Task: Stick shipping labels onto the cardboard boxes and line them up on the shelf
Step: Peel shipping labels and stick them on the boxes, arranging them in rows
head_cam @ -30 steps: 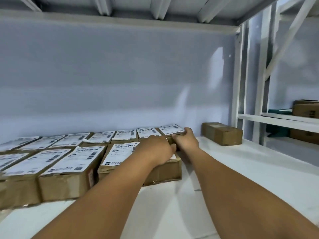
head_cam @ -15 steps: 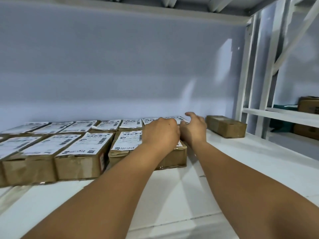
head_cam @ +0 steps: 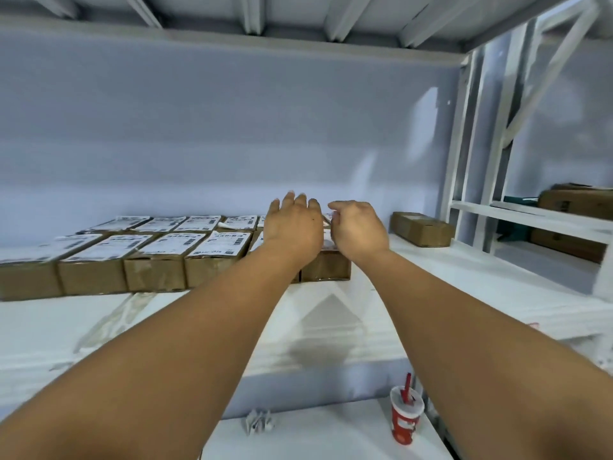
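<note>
Labelled cardboard boxes (head_cam: 153, 274) sat in two rows along the left and middle of the shelf (head_cam: 447, 293), one row behind the other. The left hand (head_cam: 293, 228) and right hand (head_cam: 360, 230) hovered side by side over the rows' right end. A lone box (head_cam: 421, 229) lay further right, near the back wall. Below the shelf's front edge, a cup with a straw (head_cam: 406, 417) stood on a lower surface (head_cam: 331, 439), with crumpled paper (head_cam: 260, 423) to its left. More boxes (head_cam: 578, 204) sat on the neighbouring rack (head_cam: 530, 220) at far right.

I read this as a stockroom or parcel depot, probably: white steel racking (head_cam: 461, 144), rows of labelled cardboard boxes (head_cam: 156, 280) on the shelf (head_cam: 464, 277), more cartons (head_cam: 577, 204) beyond.
</note>
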Demonstrator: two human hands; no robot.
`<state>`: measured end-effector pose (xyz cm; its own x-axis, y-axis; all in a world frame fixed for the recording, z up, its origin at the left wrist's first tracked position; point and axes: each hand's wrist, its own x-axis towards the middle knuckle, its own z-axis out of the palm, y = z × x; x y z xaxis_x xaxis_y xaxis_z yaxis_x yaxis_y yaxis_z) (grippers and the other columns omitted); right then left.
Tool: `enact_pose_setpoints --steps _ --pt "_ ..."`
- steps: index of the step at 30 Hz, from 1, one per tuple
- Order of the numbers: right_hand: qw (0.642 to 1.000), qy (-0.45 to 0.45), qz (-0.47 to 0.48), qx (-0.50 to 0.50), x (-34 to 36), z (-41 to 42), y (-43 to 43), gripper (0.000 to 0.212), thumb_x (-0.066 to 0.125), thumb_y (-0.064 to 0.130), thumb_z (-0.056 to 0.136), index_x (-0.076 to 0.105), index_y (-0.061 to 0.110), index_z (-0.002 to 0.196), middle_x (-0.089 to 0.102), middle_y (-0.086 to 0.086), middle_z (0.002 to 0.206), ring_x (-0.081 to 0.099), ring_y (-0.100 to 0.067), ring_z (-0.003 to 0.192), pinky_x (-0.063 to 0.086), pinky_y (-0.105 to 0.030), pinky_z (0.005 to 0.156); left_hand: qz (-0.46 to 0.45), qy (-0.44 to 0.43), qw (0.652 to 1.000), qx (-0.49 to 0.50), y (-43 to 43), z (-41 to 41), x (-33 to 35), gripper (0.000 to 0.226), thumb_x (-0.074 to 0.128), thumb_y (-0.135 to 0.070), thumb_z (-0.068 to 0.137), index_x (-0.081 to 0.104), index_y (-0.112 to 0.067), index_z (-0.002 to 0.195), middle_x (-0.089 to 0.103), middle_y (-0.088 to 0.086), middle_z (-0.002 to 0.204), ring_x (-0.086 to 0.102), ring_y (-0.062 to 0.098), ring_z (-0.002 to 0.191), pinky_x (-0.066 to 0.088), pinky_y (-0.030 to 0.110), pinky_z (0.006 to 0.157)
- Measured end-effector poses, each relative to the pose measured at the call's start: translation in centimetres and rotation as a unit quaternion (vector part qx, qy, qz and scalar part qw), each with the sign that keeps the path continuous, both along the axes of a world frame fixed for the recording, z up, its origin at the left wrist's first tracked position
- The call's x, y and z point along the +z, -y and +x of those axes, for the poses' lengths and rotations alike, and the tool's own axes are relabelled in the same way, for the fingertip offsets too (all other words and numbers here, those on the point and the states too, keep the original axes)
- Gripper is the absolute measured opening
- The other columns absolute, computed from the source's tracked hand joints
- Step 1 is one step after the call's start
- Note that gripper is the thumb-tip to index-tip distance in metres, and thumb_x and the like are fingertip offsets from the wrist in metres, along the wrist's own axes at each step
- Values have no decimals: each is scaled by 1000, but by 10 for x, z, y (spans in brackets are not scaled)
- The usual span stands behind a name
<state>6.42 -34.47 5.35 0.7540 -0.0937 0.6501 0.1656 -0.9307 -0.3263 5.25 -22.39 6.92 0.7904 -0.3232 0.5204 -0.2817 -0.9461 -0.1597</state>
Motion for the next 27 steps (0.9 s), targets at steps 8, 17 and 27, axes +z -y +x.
enact_pose_setpoints --steps 8,17,27 --pt "985 -99 -31 141 -13 -70 -93 53 38 12 95 29 13 148 24 -8 156 18 -21 145 16 -32 117 2 -7 1000 28 -80 -69 -27 52 35 -26 98 23 -9 146 24 12 154 17 27 143 13 39 117" --pt "970 -130 -60 197 -42 -136 -189 45 41 8 93 45 14 137 51 -13 136 41 -31 129 38 -35 101 -9 -44 990 134 -187 -161 -41 45 38 -9 90 43 -11 135 50 13 131 44 30 122 38 36 94" --pt "962 -78 -78 248 -86 -200 -283 44 43 10 92 46 20 135 49 -6 134 40 -25 127 43 -36 93 -23 -28 962 272 -296 -231 -98 33 45 -14 86 47 -10 118 53 11 115 46 30 112 38 38 88"
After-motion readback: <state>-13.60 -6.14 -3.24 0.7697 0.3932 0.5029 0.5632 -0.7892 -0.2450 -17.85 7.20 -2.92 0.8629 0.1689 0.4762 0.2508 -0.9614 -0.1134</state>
